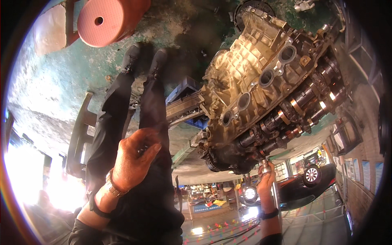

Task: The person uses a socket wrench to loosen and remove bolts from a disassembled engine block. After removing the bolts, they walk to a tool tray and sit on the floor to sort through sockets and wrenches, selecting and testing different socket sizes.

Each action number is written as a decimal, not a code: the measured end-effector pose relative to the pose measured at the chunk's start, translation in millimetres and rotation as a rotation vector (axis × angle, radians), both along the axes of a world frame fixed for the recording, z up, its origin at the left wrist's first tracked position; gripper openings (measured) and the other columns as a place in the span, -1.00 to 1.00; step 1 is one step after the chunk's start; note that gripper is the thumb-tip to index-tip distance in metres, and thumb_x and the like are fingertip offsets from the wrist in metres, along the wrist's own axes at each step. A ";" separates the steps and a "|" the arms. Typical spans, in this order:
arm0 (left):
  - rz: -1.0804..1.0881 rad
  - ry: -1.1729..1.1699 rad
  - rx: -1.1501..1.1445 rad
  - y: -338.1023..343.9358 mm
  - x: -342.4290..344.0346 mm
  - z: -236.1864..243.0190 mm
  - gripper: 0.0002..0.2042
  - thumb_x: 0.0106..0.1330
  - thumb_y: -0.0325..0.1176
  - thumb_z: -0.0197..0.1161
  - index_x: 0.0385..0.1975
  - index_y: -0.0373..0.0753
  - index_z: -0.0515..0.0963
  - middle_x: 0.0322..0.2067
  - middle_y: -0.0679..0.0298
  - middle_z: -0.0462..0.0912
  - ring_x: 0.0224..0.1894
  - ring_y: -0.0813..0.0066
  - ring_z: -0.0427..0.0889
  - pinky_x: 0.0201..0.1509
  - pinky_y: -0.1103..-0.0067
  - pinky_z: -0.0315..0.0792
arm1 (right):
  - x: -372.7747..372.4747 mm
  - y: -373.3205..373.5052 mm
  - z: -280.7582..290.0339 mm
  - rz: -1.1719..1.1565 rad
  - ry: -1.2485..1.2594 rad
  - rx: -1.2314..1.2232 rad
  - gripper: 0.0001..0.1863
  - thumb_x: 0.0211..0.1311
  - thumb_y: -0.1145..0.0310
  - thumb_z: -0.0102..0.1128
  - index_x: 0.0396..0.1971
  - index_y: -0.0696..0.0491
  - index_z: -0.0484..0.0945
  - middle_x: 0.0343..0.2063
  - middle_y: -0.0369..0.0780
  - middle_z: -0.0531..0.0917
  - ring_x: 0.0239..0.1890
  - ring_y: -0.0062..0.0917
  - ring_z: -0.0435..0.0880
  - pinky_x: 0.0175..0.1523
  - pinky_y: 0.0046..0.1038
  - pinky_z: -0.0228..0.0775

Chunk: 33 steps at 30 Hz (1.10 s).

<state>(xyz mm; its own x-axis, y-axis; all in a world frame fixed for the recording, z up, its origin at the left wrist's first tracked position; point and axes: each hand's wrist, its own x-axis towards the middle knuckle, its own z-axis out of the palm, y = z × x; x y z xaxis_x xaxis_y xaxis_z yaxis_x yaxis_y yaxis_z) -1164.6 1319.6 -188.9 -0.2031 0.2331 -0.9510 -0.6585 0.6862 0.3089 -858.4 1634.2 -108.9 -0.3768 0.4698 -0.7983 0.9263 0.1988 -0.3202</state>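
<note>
A large, greasy engine (241,69) fills the upper right, with several round ports along its side. Its dark, oily camshafts (281,116) lie exposed along the lower right edge. My right hand (266,179) is closed around a shiny metal ratchet wrench (266,165), whose head meets the engine's lower edge near the camshaft end. The wrench's handle is mostly hidden by the hand. My left hand (136,157) hovers over my dark trousers, away from the engine. Its fingers are curled together, and whatever they may hold is too small to make out.
An engine stand's metal beam (183,109) runs toward the engine, beside a blue bin (184,87). At the upper left stands a pink round stool (100,20). A brown stool frame (79,134) is left of my legs. A dark car (294,188) shows beyond my right hand.
</note>
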 end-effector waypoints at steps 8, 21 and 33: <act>0.001 0.082 0.037 -0.3 0.3 0.7 -0.77 0.16 -0.58 0.27 -0.18 -0.38 0.50 -0.45 0.24 0.62 -0.41 0.58 0.59 -0.30 0.63 0.46 | -5.2 -26.1 -12.0 -0.508 0.077 0.093 -0.33 0.31 -0.31 -0.31 -0.18 0.09 0.35 -0.62 -0.32 0.32 -0.64 -0.69 0.24 -0.56 -0.65 0.05; 0.053 0.119 0.042 -4.4 -3.7 2.2 -0.79 0.17 -0.58 0.24 -0.19 -0.39 0.51 -0.41 0.23 0.63 -0.39 0.57 0.59 -0.24 0.63 0.46 | -28.0 -36.0 -2.5 -1.207 0.230 -0.098 -0.44 0.33 -0.21 -0.17 -0.23 0.08 0.41 -0.68 -0.38 0.28 -0.74 -0.71 0.14 -0.63 -0.63 0.01; 0.072 0.095 0.054 -3.2 -0.7 4.0 -0.79 0.18 -0.57 0.22 -0.17 -0.39 0.50 -0.41 0.25 0.61 -0.38 0.60 0.55 -0.24 0.63 0.44 | -23.6 -47.8 -4.6 -1.239 0.296 -0.130 -0.43 0.33 -0.19 -0.15 -0.19 0.10 0.43 -0.69 -0.38 0.30 -0.73 -0.70 0.15 -0.62 -0.61 0.05</act>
<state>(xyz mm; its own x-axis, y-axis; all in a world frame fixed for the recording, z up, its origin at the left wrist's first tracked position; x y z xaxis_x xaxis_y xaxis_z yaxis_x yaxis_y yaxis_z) -1165.3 1316.3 -185.0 -0.3100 0.2651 -0.9130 -0.6711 0.6192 0.4077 -882.0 1586.4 -113.6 0.0843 0.5578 -0.8257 0.3597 -0.7898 -0.4968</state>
